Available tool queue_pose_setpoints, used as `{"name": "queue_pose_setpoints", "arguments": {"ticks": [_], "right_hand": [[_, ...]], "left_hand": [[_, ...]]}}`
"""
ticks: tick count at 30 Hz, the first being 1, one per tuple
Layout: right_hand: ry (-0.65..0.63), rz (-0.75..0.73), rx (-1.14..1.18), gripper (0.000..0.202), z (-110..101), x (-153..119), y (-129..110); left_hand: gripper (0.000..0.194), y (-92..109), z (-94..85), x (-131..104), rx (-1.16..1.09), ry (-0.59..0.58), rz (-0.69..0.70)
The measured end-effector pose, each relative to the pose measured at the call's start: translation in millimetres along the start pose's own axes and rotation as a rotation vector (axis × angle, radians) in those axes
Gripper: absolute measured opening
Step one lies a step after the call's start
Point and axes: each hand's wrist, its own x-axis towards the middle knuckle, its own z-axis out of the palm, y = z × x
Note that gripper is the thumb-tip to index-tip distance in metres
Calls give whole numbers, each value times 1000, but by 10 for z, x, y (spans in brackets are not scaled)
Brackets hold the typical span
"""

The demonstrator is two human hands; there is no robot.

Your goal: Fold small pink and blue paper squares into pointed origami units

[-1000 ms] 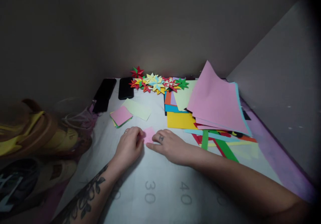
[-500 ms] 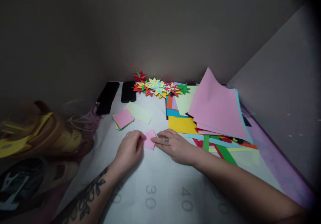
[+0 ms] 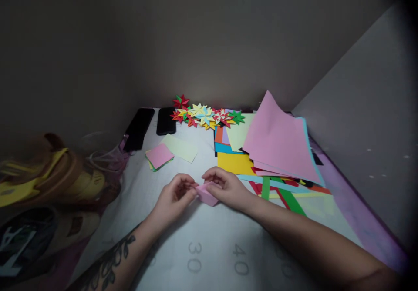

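A small folded pink paper point(image 3: 208, 196) is between my two hands, tilted above the white mat point(image 3: 170, 247). My left hand point(image 3: 178, 197) pinches its left corner between thumb and fingertips. From the right, my right hand point(image 3: 227, 188) grips the same paper, with the thumb on its near face and the fingers behind. Beyond my left hand lies a stack of small paper squares point(image 3: 160, 156), pink on top, partly over a pale green sheet point(image 3: 180, 147).
Folded paper stars point(image 3: 205, 115) line the back. Large pink sheets point(image 3: 279, 141), a yellow sheet point(image 3: 235, 163) and coloured strips point(image 3: 290, 199) cover the right. Two black phones point(image 3: 140, 123) point(image 3: 166, 121) lie back left. A brown and yellow bag point(image 3: 78, 182) stands at the left.
The pink paper has been lifted from the mat, tilted and moved slightly right and nearer. My right hand has gone from fingers laid on it to gripping it. The view has shifted slightly.
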Motion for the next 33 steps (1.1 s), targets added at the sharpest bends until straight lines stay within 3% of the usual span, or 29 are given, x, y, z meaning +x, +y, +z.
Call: {"name": "queue_pose_setpoints", "arguments": {"ticks": [5,9,13,16,21,23,25,29,33], "right_hand": [[-7,-22,-117,26,27,14,-11],[152,-386,-396,19,11,-13,-31],[78,-694,-763,30,17,-73,-46],[47,-758,-958,27,46,-87,-63],[108,-796,-1034,17,22,-48,-73],[95,-784,-1043,16,-13,-24,-53],[12,-776,-1049,17,-48,2,-11],[-246,-790,-1012,20,-95,38,117],[-325,-743,-957,22,-123,36,205]], "left_hand": [[12,-38,33,8,-37,-45,-105],[7,-27,1,30,-35,71,-96],[9,-37,-8,34,-170,135,-175],[17,-58,22,25,-345,138,-258],[27,-57,52,22,-482,151,-365],[29,-32,26,18,-368,102,-354],[27,2,-22,4,-100,10,-271],[22,46,-125,-44,562,-187,65],[22,12,-176,-52,928,-264,367]]}}
